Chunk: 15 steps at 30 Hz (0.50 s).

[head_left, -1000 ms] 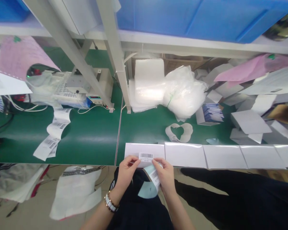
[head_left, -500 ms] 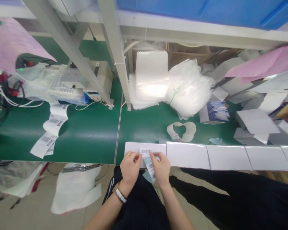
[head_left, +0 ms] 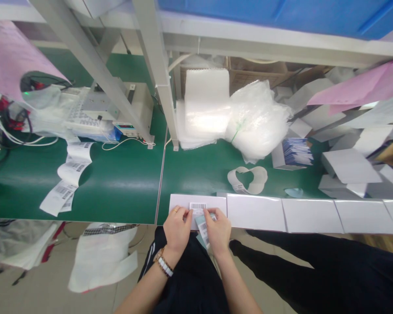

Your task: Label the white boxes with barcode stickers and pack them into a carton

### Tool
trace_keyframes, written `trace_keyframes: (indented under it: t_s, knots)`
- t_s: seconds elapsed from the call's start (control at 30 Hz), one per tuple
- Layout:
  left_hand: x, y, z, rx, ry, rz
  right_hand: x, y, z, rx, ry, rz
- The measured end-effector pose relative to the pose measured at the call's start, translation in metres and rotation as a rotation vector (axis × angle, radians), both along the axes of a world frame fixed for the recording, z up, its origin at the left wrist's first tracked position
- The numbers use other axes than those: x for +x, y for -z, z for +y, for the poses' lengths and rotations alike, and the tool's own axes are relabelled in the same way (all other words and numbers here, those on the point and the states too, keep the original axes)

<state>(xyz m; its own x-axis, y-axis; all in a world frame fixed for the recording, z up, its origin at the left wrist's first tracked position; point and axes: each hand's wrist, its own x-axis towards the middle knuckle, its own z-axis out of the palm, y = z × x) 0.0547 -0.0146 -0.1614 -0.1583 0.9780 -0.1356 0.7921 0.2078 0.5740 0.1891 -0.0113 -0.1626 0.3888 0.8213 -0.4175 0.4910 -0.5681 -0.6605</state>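
A small white barcode label (head_left: 198, 206) lies over the top of a white box (head_left: 180, 200) at the bench edge. My left hand (head_left: 177, 229) pinches the label's left end between thumb and fingers. My right hand (head_left: 218, 231) is closed at its right end and also grips a bluish backing strip of barcode labels (head_left: 203, 229), which hangs below the box's front edge. Whether the label touches the box all over, I cannot tell. To the right, more white boxes (head_left: 255, 212) stand side by side in a row.
A curled label strip (head_left: 249, 179) and a scrap of backing paper (head_left: 294, 192) lie behind the boxes. Further back are plastic bags (head_left: 258, 117) and a box of blue-white packets (head_left: 296, 152). Another label strip (head_left: 65, 189) lies left. A shelf post (head_left: 165, 100) rises from the bench.
Both hands stay almost in place at the label, with only a slight shift to the left. The hanging strip has turned a little under my right hand.
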Motion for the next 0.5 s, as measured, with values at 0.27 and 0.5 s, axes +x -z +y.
trace_keyframes:
  t_s: [0.27, 0.5]
  knots:
    - [0.0009, -0.0014, 0.0002, -0.033, 0.012, 0.024, 0.0003, -0.0003, -0.0005, 0.008, -0.034, -0.037]
    - [0.0005, -0.0017, 0.0006, -0.028, 0.022, 0.026, -0.0013, 0.0028, -0.0014, 0.017, -0.042, -0.093]
